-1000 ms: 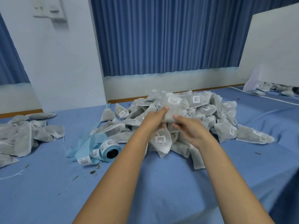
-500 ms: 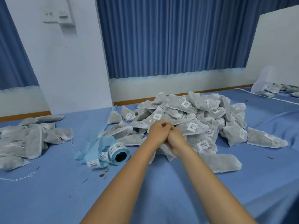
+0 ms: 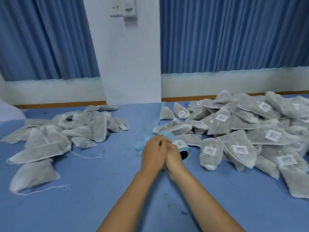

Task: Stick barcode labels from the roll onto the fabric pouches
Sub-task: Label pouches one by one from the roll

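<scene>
The blue label roll (image 3: 184, 151) lies on its side in the middle of the blue cloth (image 3: 108, 186). My left hand (image 3: 153, 153) and my right hand (image 3: 173, 155) are pressed side by side over its left end, fingers curled. My right hand rests on the roll and grips it. The fingertips of my left hand are hidden, so what it pinches cannot be made out. A loose blue liner strip (image 3: 141, 144) trails from the roll to the left and back. Grey fabric pouches with barcode labels (image 3: 239, 149) are heaped on the right. Pouches without labels (image 3: 98, 129) are heaped on the left.
A white pillar (image 3: 132, 64) and blue curtains (image 3: 234, 34) stand behind the table. Loose white threads (image 3: 87, 157) lie near the left heap, and small dark crumbs (image 3: 184, 212) dot the cloth in front. A bare strip of cloth runs between the two heaps.
A second ago both hands held a pouch above the right heap. They let it go, came together and moved left and down onto the label roll. The view has turned left.
</scene>
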{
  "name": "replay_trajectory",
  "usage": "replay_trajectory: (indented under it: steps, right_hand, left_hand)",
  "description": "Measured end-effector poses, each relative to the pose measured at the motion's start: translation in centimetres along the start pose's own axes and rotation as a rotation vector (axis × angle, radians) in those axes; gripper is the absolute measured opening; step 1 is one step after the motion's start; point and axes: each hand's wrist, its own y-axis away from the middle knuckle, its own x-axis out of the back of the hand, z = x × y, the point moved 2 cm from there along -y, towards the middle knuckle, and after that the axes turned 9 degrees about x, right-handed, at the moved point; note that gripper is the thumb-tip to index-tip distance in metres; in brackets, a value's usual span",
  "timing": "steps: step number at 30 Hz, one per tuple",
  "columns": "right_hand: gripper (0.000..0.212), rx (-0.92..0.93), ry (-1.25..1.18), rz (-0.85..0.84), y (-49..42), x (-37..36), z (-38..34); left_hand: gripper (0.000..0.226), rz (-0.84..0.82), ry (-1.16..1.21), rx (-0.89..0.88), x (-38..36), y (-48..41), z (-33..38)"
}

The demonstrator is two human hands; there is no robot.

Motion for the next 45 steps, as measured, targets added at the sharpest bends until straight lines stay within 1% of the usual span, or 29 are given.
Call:
replay_trajectory:
  steps: [1,3,5,6,8,10,11,13,15,18,20,21,23,25,27,29,31,32,34,36,38,41,43,45]
  right_hand:
    - [0.024,0.004,0.033,-0.022,0.0,-1.5,0.2]
    - [0.026,0.032,0.084,-0.091,0.4,-4.3,0.7]
    - [0.018,0.077,0.228,-0.143,0.3,-6.1,1.6]
    - [0.016,0.104,0.307,-0.187,0.4,-6.7,2.2]
    - [0.015,0.115,0.351,-0.222,0.4,-7.4,3.2]
    - [0.014,0.047,0.272,-0.218,0.1,-7.4,3.8]
    - [0.015,0.012,0.216,-0.201,-0.1,-7.3,4.2]
    - [0.016,-0.01,0.191,-0.188,-0.3,-7.1,4.6]
    - [0.016,0.013,0.224,-0.195,-0.3,-7.3,4.9]
    - [0.016,0.011,0.211,-0.204,-0.4,-7.3,4.9]
    - [0.016,0.004,0.216,-0.212,-0.4,-7.2,4.9]
    - [0.017,-0.003,0.208,-0.216,-0.4,-7.2,4.9]
    - [0.014,-0.019,0.14,-0.211,-0.2,-7.2,4.2]
    - [0.005,0.005,-0.034,-0.167,0.2,-7.2,3.0]
    - [0.025,0.091,-0.155,-0.106,0.6,-6.9,1.9]
    - [0.047,0.175,-0.163,-0.076,0.6,-6.1,1.4]
    - [0.055,0.19,-0.164,-0.081,0.3,-5.2,1.3]
    - [0.053,0.178,-0.165,-0.09,0.1,-4.7,1.4]
    - [0.041,0.165,-0.152,-0.091,0.0,-4.3,1.5]
    - [0.03,0.173,-0.154,-0.064,-0.1,-4.2,1.6]
    - [0.025,0.187,-0.151,-0.018,-0.2,-4.0,1.7]
    - [0.029,0.222,-0.149,0.026,-0.4,-3.9,1.8]
    - [0.033,0.263,-0.115,0.056,-0.4,-3.8,1.7]
    - [0.038,0.312,-0.059,0.088,-0.2,-3.8,1.5]
  left_hand:
    - [0.033,0.023,-0.02,0.013,1.2,-0.1,-1.3]
    - [0.028,0.13,-0.023,0.03,3.8,-0.4,-3.8]
    - [0.023,0.259,-0.04,0.044,6.1,-1.3,-6.4]
    - [0.021,0.29,-0.108,0.061,7.1,-2.0,-7.8]
    - [0.026,0.253,-0.413,0.14,8.4,-3.8,-10.4]
    - [0.036,0.186,-0.717,0.262,9.3,-5.8,-12.8]
    - [0.038,0.168,-0.788,0.329,9.8,-6.7,-13.7]
    - [0.04,0.16,-0.79,0.452,10.7,-8.4,-14.9]
    - [0.044,0.143,-0.779,0.539,11.2,-9.7,-15.8]
    - [0.046,0.177,-0.816,0.567,11.5,-10.8,-16.3]
    - [0.04,0.281,-0.761,0.558,11.5,-10.9,-15.8]
    - [0.037,0.352,-0.684,0.549,11.4,-10.6,-15.2]
    - [0.032,0.474,-0.456,0.51,10.8,-9.4,-13.3]
    - [0.029,0.487,-0.25,0.407,9.7,-7.5,-10.9]
    - [0.025,0.444,-0.123,0.235,8.3,-5.2,-8.7]
    - [0.022,0.412,-0.092,0.099,7.2,-2.9,-7.0]
    - [0.02,0.403,-0.072,0.025,6.7,-1.2,-6.3]
    - [0.019,0.398,-0.055,0.007,6.6,-0.7,-6.1]
    - [0.019,0.377,-0.008,-0.037,6.8,-0.2,-6.1]
    - [0.02,0.35,0.022,-0.122,7.2,0.1,-6.0]
    - [0.018,0.316,0.042,-0.195,7.4,0.3,-6.0]
    - [0.014,0.274,0.074,-0.228,7.4,0.1,-6.2]
    - [0.013,0.235,0.052,-0.248,7.3,-0.1,-6.3]
    - [0.018,0.171,0.033,-0.269,7.1,-0.1,-6.4]
